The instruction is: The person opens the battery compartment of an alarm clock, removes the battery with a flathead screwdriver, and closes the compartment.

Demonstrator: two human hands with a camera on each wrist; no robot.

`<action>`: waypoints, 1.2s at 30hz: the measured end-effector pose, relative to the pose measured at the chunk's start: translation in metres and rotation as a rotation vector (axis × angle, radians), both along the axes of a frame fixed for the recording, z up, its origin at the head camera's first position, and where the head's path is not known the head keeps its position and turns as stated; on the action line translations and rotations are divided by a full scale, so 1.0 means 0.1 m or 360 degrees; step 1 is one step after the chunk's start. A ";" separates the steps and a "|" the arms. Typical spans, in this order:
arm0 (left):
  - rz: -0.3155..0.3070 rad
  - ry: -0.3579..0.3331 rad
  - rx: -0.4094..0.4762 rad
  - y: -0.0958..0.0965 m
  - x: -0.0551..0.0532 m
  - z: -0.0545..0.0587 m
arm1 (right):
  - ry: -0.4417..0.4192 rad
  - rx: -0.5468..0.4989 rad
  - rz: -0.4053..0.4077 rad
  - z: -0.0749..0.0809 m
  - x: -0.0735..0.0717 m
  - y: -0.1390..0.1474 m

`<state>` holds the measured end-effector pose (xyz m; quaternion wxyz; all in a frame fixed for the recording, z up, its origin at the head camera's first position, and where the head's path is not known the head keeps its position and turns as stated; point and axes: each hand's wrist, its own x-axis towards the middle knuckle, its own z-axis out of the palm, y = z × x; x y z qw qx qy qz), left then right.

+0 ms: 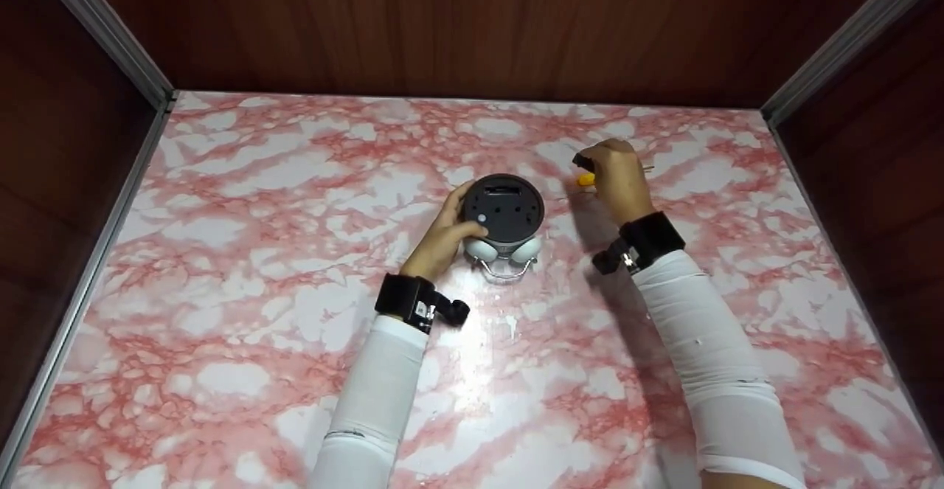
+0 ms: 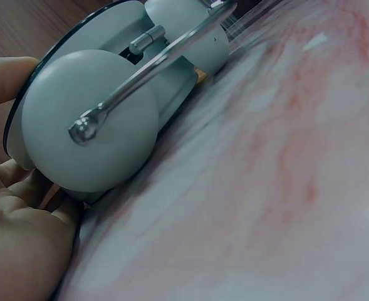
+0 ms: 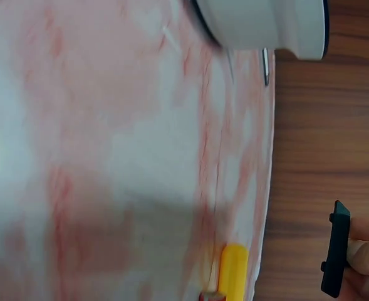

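Note:
A white twin-bell alarm clock (image 1: 509, 223) lies with its black back facing up, bells and wire handle (image 1: 504, 276) towards me. Near the far rim of the back is a dark battery slot (image 1: 503, 191) with its cover off. My left hand (image 1: 436, 245) grips the clock's left side, thumb on the back and fingers under the edge. To the right of the clock, my right hand (image 1: 621, 179) is raised over the table, pinching a small black battery cover (image 3: 336, 251). The cover's two small tabs show in the right wrist view.
Beneath my right hand lies a yellow-handled screwdriver (image 3: 233, 273), its shaft partly hidden in the head view. A small red-ended object (image 3: 212, 296) lies beside the handle. Brown wood-grain panels (image 1: 457, 24) wall in the marbled pink table (image 1: 243, 297) at the back and sides.

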<state>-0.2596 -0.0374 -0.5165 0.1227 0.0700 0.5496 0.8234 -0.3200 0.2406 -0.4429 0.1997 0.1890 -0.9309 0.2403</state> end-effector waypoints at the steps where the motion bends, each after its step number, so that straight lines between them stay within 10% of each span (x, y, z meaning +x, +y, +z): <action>1: -0.0001 0.0000 -0.0001 0.00 0.00 0.00 | 0.0001 0.0006 0.0004 0.00 0.00 -0.02; 36: 0.0013 -0.0034 0.0021 0.00 0.02 0.00 | 0.0093 0.0021 0.0286 -0.01 0.00 -0.45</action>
